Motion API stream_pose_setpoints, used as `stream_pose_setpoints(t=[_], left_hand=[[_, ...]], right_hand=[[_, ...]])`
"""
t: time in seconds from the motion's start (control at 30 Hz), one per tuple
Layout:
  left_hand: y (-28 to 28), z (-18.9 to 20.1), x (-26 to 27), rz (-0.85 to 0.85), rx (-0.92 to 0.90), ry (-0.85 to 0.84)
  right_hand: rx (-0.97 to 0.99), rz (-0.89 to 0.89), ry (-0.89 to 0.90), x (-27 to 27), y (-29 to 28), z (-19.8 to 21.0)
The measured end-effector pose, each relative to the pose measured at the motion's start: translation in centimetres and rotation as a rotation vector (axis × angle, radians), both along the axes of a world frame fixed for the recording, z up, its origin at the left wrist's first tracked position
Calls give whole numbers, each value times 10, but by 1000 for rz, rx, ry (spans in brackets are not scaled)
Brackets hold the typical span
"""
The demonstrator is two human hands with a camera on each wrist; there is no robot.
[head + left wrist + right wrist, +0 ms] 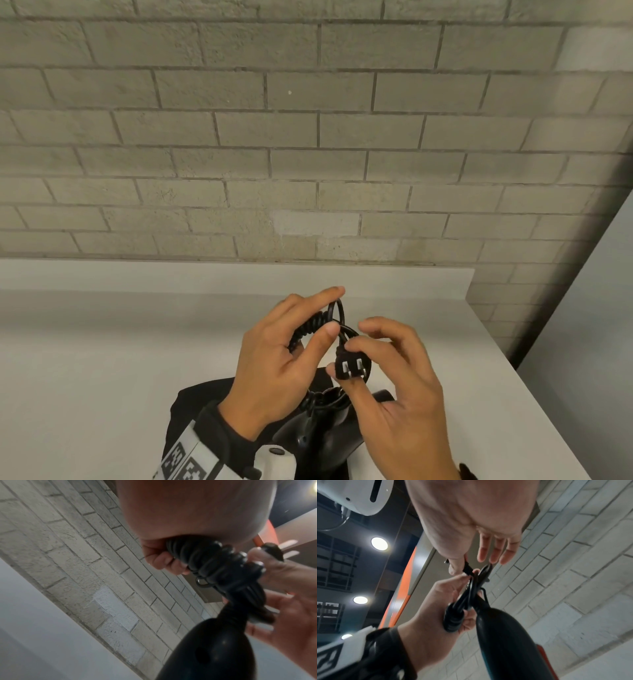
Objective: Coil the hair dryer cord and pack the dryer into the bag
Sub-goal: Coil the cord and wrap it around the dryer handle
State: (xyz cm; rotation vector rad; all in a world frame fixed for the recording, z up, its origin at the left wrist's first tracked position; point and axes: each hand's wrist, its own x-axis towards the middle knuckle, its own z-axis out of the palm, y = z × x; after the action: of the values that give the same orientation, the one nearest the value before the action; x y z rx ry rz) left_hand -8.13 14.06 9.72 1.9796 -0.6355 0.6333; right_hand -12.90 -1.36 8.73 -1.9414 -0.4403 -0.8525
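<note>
Head: left hand [274, 356] curled round coiled cord [310, 327] above table [102, 359]; right hand [394, 383] pinches plug [352, 367]. Dryer [322, 431] below, over black bag [191, 407]; bag contents unseen.
Left wrist: grip tight on coils [205, 559]; keep loops compact.
Right wrist: tuck plug [468, 568] through loop; other fingers [494, 551] spread.

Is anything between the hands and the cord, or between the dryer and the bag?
Nothing visible. The left hand already grips the coiled cord, and the right hand pinches the plug. The dryer hangs just above the black bag on the table.
</note>
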Motion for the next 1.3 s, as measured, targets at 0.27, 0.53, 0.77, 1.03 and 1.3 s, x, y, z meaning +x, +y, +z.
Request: stream_pose_setpoints(t=[0.27,0.53,0.77,1.03,1.3], left_hand=[[0,-2,6,-1,52,4],[-2,2,5,36,123,-37],[-5,8,-1,38,198,-63],[3,10,-4,-123,152,-44],[-3,13,-2,-60,120,-132]], right_hand=[[283,244,178,-6,-9,39],[487,460,293,6,-23,60],[552,516,282,16,-25,75],[558,495,292,19,-26,76],[572,461,255,26,-32,88]])
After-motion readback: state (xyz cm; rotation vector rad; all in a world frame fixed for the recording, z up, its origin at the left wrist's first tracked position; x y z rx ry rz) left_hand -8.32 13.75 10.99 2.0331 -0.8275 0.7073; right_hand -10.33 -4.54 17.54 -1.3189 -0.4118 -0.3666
